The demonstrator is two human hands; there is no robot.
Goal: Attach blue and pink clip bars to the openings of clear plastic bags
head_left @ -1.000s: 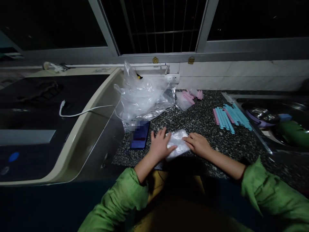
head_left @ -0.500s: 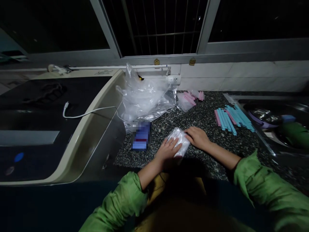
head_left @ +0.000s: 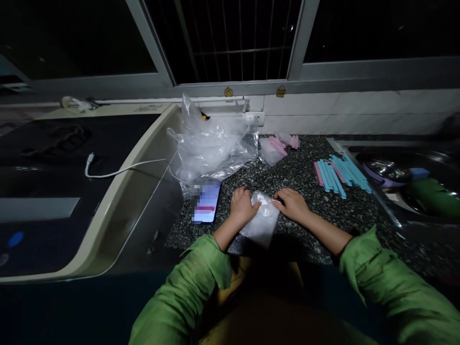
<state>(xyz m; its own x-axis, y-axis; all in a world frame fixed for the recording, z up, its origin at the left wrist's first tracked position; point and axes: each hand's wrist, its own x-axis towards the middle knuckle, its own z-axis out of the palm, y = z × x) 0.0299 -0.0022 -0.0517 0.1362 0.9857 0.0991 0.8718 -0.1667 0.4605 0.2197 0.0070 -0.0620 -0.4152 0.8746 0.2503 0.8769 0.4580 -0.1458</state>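
A small clear plastic bag [head_left: 261, 226] lies flat on the dark speckled counter in front of me, with a faint pink spot near its upper right. My left hand [head_left: 243, 206] rests at the bag's left side, thumb on the plastic and fingers stretched out over the counter. On the opposite side, my right hand [head_left: 292, 203] touches the bag's upper right edge with its thumb, its fingers apart from the thumb. To the left of my left hand lies a phone [head_left: 205, 206] with its screen lit and partly blurred.
Crumpled clear plastic sheeting [head_left: 212, 148] lies at the back. Pink-edged clear bags [head_left: 275, 149] are beside it. Blue and pink strips [head_left: 332, 177] lie to the right, near a sink [head_left: 381, 211]. A washing machine [head_left: 108, 225] with a white cable [head_left: 132, 166] stands at left.
My left hand has moved off the top of the bag to its left side. The bag now lies more spread out and flatter. The phone screen has become brighter.
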